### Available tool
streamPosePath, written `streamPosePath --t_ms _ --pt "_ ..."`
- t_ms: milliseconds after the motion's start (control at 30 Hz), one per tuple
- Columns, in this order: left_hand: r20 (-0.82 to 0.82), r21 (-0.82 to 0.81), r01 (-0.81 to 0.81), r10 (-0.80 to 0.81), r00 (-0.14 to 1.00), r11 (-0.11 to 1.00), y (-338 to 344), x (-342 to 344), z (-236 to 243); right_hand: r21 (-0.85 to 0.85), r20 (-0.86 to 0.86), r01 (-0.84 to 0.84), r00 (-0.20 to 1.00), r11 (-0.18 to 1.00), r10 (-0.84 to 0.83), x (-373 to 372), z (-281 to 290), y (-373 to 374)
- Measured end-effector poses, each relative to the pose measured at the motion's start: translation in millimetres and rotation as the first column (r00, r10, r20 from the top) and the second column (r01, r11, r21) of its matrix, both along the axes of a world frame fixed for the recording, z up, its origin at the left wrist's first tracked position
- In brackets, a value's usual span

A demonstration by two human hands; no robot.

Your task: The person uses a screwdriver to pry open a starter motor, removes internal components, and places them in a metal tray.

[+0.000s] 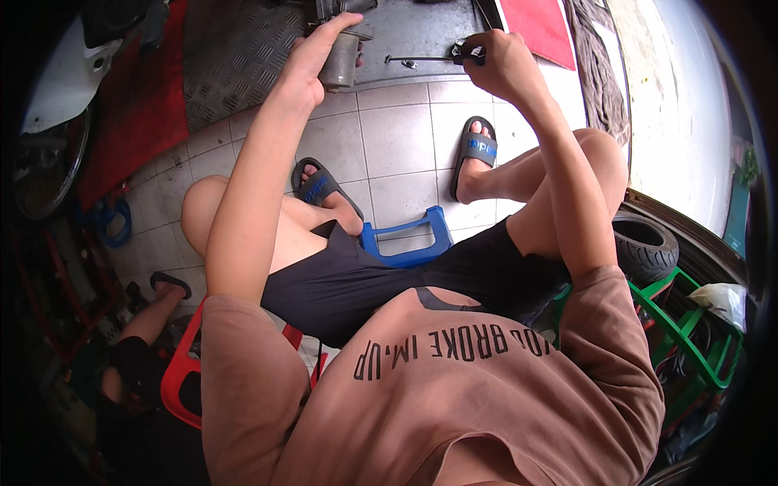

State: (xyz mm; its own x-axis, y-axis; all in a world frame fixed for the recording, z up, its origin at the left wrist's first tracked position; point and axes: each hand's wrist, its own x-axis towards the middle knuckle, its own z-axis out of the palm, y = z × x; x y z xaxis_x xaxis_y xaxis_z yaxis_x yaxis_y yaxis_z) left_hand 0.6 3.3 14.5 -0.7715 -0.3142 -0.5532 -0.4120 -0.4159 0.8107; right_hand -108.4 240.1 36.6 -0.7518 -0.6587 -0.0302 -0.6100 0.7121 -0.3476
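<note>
Work looked mid-way: left hand (312,61) was clamped on a grey cylindrical metal part (340,61) at the edge of the grey metal ramp plate (405,40), right hand (498,61) gripped a slim black-handled screwdriver (429,58) beside it, tip not yet on the part.

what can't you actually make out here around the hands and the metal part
- Head view, grey metal part: its top runs off the upper edge, and the left hand covers its near side.
- Screwdriver: the handle is buried in the right hand; the tip is too small to tell its type.
- Tyre: partly hidden behind the right arm.
</note>
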Motion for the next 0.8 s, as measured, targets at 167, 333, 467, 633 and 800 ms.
streamPosePath --t_ms 167,333,467,633,800 --pt "0.017 0.008 -0.008 0.008 1.0 1.0 -1.3 -0.6 -0.9 0.005 0.011 0.0 1.0 1.0 0.0 7.6 -9.1 -11.9" --pt "-0.006 0.009 -0.034 0.034 0.999 0.999 -1.4 -0.9 0.9 -0.043 0.009 -0.067 0.998 0.997 0.067 16.9 -11.4 -26.2" --pt "0.01 0.022 -0.035 0.035 0.999 0.999 -3.2 -0.3 3.7 -0.036 0.045 -0.101 0.994 0.994 0.102 19.3 -8.4 -29.6" --pt "0.017 0.012 -0.036 0.036 0.999 0.999 -6.3 1.0 3.1 -0.049 0.087 -0.098 0.991 0.994 0.102 19.6 0.4 -24.8" --pt "0.019 0.022 -0.053 0.052 0.998 0.998 -5.3 1.0 3.2 -0.028 0.126 -0.084 0.988 0.996 0.087 15.2 8.5 -18.3"
